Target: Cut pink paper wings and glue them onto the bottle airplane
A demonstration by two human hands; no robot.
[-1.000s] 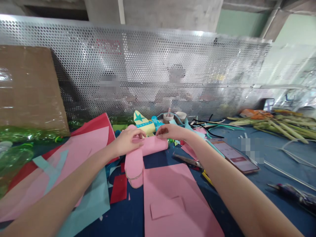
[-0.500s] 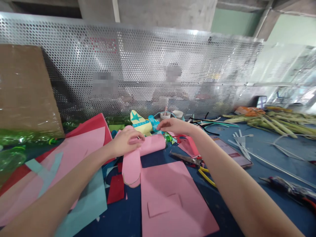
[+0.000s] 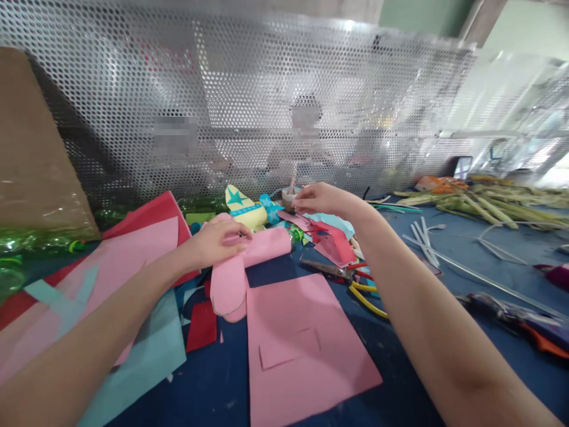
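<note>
My left hand (image 3: 220,242) holds a pink paper airplane (image 3: 271,246) where its long, round-ended wing crosses the rolled body. Its fingers curl over the top of that joint. My right hand (image 3: 317,198) is stretched forward beside a small whitish cup (image 3: 287,193) with a pinkish stick standing in it. The fingers of this hand bend loosely downward, and I see nothing held between them. Just behind the pink airplane sits a yellow paper airplane (image 3: 246,214) with a teal star and a blue band. A green bottle cap (image 3: 296,234) shows at the pink body's right end.
Yellow-handled pliers (image 3: 329,270) lie near my right forearm. A pink sheet (image 3: 306,362) with a small pink piece on it is in front. Red, pink and light-blue sheets (image 3: 146,243) lie left. A glue gun (image 3: 511,317), white sticks and dried stalks (image 3: 480,201) are on the right.
My right hand has moved forward, from above the pink airplane's end to beside the cup. My left hand stays on the airplane. The view has tilted down slightly.
</note>
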